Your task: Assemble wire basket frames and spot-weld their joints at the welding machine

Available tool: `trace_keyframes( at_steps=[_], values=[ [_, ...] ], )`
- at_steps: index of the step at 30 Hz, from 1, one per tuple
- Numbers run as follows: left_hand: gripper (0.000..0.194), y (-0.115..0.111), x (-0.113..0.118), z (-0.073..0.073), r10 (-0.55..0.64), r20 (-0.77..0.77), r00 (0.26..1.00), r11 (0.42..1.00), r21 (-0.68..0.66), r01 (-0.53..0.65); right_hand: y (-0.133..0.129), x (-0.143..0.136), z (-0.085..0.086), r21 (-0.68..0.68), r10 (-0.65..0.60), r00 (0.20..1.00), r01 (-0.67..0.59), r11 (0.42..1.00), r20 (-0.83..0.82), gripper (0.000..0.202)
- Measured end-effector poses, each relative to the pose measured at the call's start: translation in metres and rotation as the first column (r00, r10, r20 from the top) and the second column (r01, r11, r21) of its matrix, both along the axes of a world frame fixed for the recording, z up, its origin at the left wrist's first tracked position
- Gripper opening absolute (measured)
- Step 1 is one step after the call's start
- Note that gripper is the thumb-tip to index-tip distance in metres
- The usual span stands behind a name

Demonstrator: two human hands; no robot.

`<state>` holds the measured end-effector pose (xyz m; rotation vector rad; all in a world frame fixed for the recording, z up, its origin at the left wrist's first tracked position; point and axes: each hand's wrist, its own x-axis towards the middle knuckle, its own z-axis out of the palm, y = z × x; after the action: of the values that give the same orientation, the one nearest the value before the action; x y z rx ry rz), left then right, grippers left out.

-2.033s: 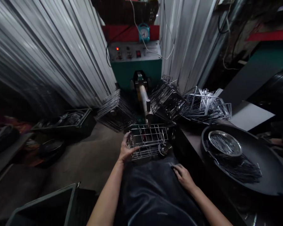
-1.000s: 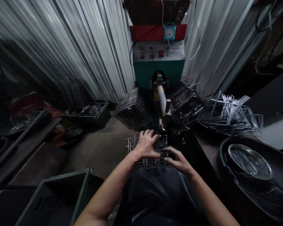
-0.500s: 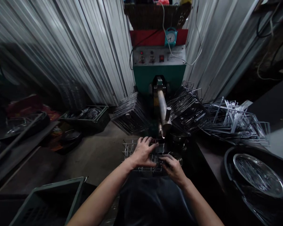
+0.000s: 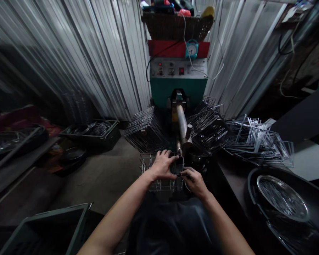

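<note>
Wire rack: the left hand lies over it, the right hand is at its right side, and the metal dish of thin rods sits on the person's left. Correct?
Not quite: the head view shows the metal dish of thin rods on the person's right. The left hand lies over the wire rack, the right hand at its right side.

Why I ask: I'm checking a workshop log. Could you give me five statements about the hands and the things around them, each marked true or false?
1. The left hand is spread over the wire rack. True.
2. The right hand is raised to the clock. False: it is at the rack's right end.
3. The clock is yellow. False: it is blue-green.
4. A round metal dish sits in the dark tub. True.
5. The green crate is at the upper right. False: it is at the lower left.
</note>
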<state>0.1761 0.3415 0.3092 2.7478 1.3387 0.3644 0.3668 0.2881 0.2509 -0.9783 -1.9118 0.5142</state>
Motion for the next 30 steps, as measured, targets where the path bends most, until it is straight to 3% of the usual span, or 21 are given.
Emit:
trace_keyframes(
  at_steps=[7, 15, 20, 25, 30],
  values=[
    [0.083, 0.005, 0.000, -0.004, -0.013, 0.033, 0.999, 0.999, -0.043, 0.015, -0.003, -0.003, 0.008, 0.014, -0.015, 1.000, 0.015, 1.000, -0.009, 0.012],
    [0.079, 0.031, 0.007, -0.002, 0.032, 0.064, 0.997, 0.999, -0.029, -0.030, 0.030, 0.001, 0.004, 0.030, -0.047, 0.999, 0.047, 0.998, -0.012, 0.013],
    [0.080, 0.031, 0.008, -0.004, 0.039, 0.067, 0.997, 0.999, -0.031, -0.037, 0.021, -0.001, 0.008, -0.004, -0.090, 0.994, 0.090, 0.996, -0.057, 0.014],
    [0.082, 0.042, 0.009, -0.010, 0.044, 0.090, 0.995, 0.998, -0.048, -0.040, -0.004, 0.005, 0.001, -0.153, -0.225, 0.966, 0.205, 0.967, -0.129, 0.031],
    [0.079, 0.057, 0.014, -0.011, 0.073, 0.134, 0.988, 0.997, -0.047, -0.067, -0.026, 0.022, -0.020, -0.414, -0.325, 0.931, 0.233, 0.880, -0.166, 0.037]
  ],
)
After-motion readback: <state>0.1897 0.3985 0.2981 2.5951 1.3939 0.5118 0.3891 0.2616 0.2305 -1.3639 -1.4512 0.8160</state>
